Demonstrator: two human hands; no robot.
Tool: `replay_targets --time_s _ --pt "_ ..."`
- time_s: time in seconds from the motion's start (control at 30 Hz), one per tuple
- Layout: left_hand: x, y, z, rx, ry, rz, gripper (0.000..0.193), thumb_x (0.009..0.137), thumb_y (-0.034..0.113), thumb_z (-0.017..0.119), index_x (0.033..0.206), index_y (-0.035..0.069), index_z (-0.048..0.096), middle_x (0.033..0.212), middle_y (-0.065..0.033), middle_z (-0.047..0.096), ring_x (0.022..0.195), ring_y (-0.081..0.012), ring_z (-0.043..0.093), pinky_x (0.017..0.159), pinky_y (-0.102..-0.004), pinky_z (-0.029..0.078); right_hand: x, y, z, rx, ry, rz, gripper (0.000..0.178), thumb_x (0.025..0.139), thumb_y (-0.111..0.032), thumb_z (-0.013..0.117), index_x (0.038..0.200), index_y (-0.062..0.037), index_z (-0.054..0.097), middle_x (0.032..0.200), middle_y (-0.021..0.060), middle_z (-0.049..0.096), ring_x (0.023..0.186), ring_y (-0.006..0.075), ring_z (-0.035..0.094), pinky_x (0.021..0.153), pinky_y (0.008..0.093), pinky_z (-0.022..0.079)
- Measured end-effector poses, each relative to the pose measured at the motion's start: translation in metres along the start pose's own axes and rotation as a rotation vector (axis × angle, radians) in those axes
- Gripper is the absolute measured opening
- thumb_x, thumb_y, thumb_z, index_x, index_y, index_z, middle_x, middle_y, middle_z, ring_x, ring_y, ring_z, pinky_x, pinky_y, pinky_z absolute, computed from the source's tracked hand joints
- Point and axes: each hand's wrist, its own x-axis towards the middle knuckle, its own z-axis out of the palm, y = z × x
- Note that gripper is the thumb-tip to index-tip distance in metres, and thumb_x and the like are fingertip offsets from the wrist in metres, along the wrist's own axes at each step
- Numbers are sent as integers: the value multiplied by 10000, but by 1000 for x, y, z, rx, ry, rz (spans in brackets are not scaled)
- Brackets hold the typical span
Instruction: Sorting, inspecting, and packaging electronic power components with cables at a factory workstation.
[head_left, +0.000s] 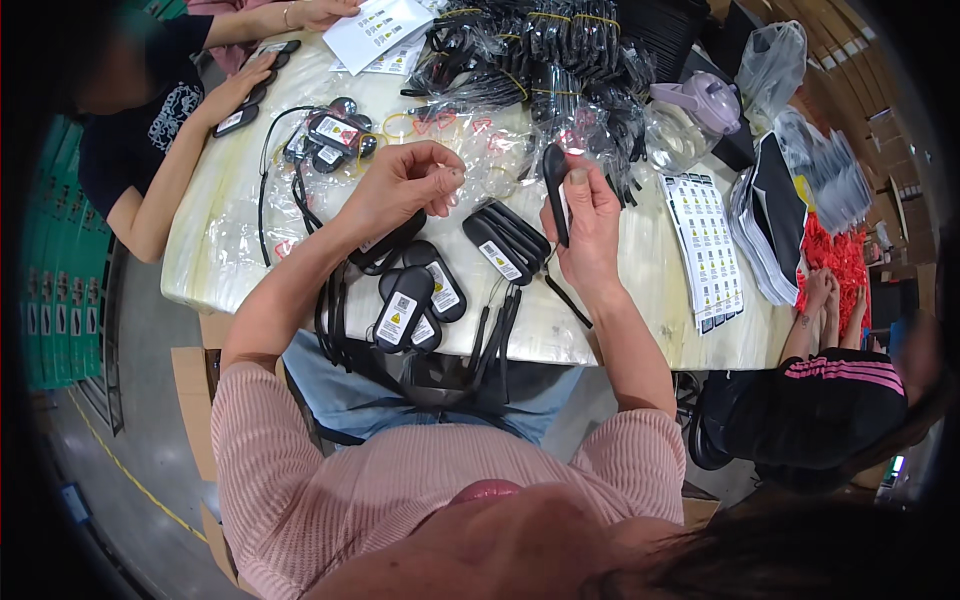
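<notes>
My right hand [590, 212] grips a black oval device [555, 192] on edge between thumb and fingers, a pale label strip showing along its side. To its left my left hand [408, 188] hovers over the table, thumb and fingertips pinched together; anything between them is too small to make out. Below the left hand lie several loose black oval devices [404, 308] with white labels and yellow warning triangles. Between the hands sits a stack of black devices [506, 242], the front one labelled, with black straps [492, 335] hanging toward the table's near edge.
Bundled black devices in clear plastic [560, 40] pile up at the back. Label sheets [703, 245] lie right, near a lilac-lidded jug [705, 100]. More devices with cords [333, 132] lie back left. A co-worker's hand [240, 90] is at left; another person [815, 400] sits right.
</notes>
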Motion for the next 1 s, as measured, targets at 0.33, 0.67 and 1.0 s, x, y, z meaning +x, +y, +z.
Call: replay_targets --time_s 0.33,0.67,1.0 --pt "-1 1 0 173 325 351 173 753 -13 604 920 25 579 786 -31 594 699 -93 565 624 -219 461 4 -2 7 21 -82 35 392 891 -319 490 1175 -49 476 605 -21 413 414 55 347 369 191 265" --pt "-10 10 -3 1135 164 1268 201 669 54 586 865 92 606 927 -64 609 751 -214 551 598 -296 420 -9 -8 3 215 -170 224 420 881 -270 494 1210 -12 449 587 -43 385 402 38 324 362 179 246" --pt "-11 9 0 1241 274 1227 254 614 93 595 866 120 620 856 -12 572 754 -157 526 654 -286 370 -6 -10 7 73 -335 135 679 800 -513 541 1192 27 418 556 -19 395 338 36 286 337 188 206"
